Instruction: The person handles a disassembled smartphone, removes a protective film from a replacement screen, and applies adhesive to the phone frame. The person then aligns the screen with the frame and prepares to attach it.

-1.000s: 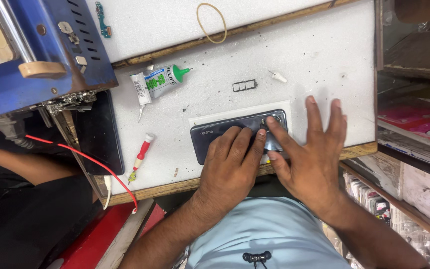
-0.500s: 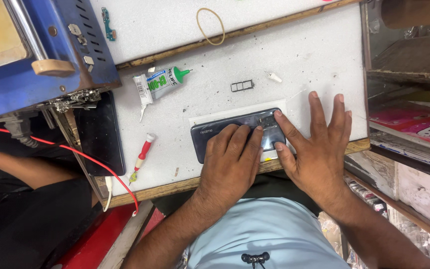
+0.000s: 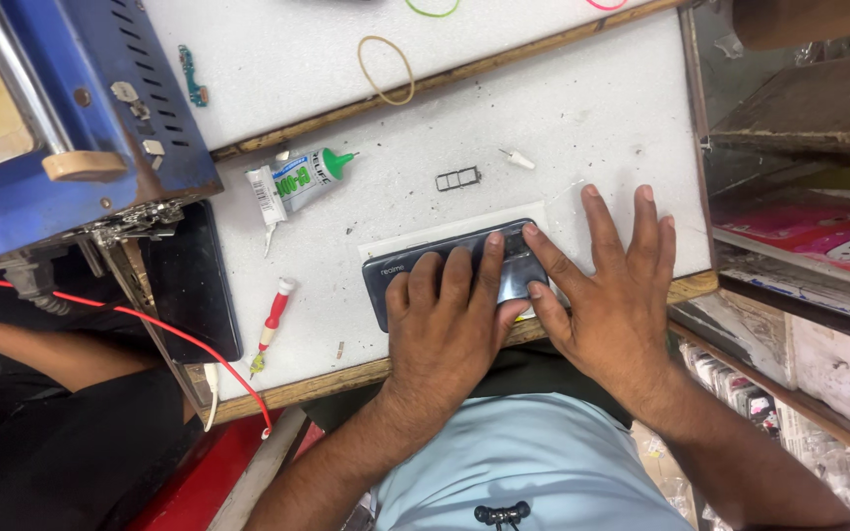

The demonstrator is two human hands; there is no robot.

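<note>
— Fingers first: how do they sit?

— Both hands lie flat, palms down, with nothing gripped. The left hand (image 3: 450,324) has its fingers close together, pressed on top of the dark phone (image 3: 395,275). The right hand (image 3: 617,295) is spread wide; its thumb and forefinger touch the phone's right end, and the other fingers rest on the bare desk.

— Where is the phone?

— Back up, near the front edge of the white desk (image 3: 602,108), lengthwise along that edge, lying on a pale sheet that shows only as a strip behind it. Most of the phone is hidden under the left hand; only its left end and a patch near the camera block are clear.

— Now the rest, biggest first?

— The blue machine (image 3: 71,118) fills the desk's far-left corner and is cut off by the picture's edge. A black slab (image 3: 189,285) hangs at the left edge, partly under the machine; I cannot tell what it is. A red wire (image 3: 150,320) runs past it. Then a glue tube (image 3: 299,177) with a green cap, a red-handled tool (image 3: 270,324) near the front-left corner, a tan rubber band (image 3: 386,71) on the rear board, a small card tray (image 3: 457,179), and a tiny white tip (image 3: 516,158).
</note>
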